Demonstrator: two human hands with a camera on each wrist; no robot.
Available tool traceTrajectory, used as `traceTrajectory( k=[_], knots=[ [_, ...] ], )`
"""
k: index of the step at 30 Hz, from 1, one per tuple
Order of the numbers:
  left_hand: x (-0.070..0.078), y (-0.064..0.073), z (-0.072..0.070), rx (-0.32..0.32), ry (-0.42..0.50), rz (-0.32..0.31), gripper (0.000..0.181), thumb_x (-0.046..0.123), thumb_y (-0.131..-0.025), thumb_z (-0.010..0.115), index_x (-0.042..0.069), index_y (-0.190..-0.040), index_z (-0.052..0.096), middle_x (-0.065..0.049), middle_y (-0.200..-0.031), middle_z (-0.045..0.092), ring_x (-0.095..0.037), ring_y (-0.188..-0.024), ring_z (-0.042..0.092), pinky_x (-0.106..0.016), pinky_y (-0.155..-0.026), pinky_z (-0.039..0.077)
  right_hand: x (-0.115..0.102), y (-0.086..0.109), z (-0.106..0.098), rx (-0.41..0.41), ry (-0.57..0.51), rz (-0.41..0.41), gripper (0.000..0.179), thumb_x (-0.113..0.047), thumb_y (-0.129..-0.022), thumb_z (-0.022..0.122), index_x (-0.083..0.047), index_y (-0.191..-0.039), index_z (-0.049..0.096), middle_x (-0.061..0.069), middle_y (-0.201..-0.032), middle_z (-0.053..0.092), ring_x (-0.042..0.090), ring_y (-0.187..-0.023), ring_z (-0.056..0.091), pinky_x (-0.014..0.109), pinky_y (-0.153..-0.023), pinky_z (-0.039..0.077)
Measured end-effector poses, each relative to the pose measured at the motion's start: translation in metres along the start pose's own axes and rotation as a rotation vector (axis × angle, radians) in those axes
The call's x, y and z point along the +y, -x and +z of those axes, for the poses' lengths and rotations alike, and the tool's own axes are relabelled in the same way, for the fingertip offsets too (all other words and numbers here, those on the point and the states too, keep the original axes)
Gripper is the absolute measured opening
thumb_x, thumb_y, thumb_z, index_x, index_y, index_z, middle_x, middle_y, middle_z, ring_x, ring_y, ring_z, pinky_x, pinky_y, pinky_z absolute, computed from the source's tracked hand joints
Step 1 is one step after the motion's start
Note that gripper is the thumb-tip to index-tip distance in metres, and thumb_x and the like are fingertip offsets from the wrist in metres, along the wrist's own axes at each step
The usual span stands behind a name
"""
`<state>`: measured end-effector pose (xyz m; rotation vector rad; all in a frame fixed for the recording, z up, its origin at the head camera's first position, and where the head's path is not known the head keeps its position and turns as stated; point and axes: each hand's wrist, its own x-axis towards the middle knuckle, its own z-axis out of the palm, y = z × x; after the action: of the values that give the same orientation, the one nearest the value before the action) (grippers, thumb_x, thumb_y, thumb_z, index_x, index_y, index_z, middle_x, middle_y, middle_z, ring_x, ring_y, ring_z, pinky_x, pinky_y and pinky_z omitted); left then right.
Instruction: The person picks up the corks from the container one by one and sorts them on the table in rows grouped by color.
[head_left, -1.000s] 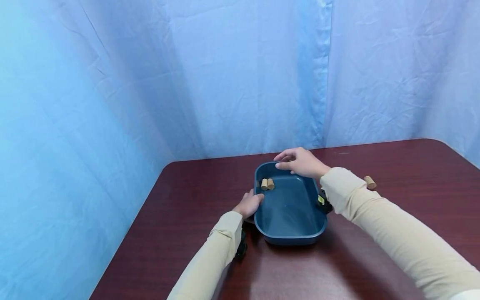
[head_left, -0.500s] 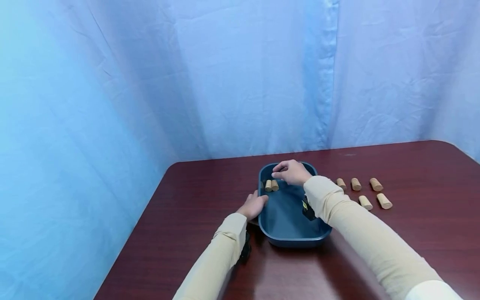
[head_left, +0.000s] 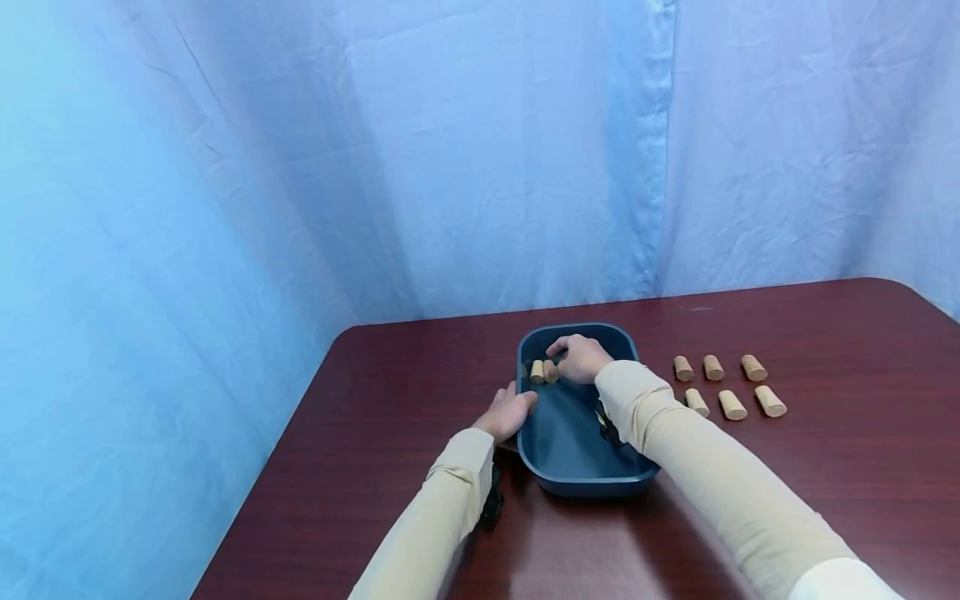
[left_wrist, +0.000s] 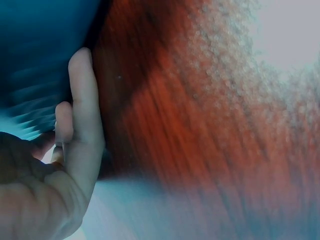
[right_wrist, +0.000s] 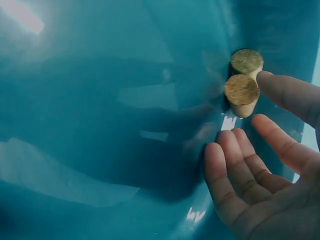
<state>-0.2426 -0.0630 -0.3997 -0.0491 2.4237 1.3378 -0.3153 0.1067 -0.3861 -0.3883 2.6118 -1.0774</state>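
Two corks lie side by side in the blue tray (head_left: pixel 562 485), against its left wall: a left cork (head_left: pixel 537 372) and a right cork (head_left: pixel 551 372). My right hand (head_left: pixel 583 360) reaches down into the tray beside them. In the right wrist view its thumb and index finger are spread apart around the nearer cork (right_wrist: pixel 242 92); the thumb tip overlaps that cork's edge, and contact is unclear. The other cork (right_wrist: pixel 247 60) lies behind it. My left hand (head_left: pixel 507 412) grips the tray's left side, thumb over the rim, fingers along the outer wall (left_wrist: pixel 40 60).
Several corks stand in two rows on the dark red table (head_left: pixel 390 433) right of the tray, among them one nearest cork (head_left: pixel 732 406). A blue curtain (head_left: pixel 480 167) hangs behind the table and along its left side.
My right hand has come down from above the tray's far end to the corks at its left wall. The corks on the table are uncovered by the sleeve. The left hand keeps its place.
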Motion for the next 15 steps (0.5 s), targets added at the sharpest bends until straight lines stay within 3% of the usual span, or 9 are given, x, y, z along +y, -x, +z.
traceTrajectory(
  k=[15],
  knots=[
    [0.0015,0.0022,0.0011,0.009,0.006,0.001,0.069,0.024,-0.095,0.039,0.001,-0.158,0.024,-0.020,-0.141,0.034,-0.036,-0.113,0.040,-0.047,-0.093,0.037,-0.0063,0.0046,-0.0007,0.044,0.060,0.050,0.039,-0.012,-0.096,0.068,0.002,-0.132,0.062,0.025,-0.130,0.058,0.038,-0.110,0.059,0.047,-0.089,0.052]
  ],
)
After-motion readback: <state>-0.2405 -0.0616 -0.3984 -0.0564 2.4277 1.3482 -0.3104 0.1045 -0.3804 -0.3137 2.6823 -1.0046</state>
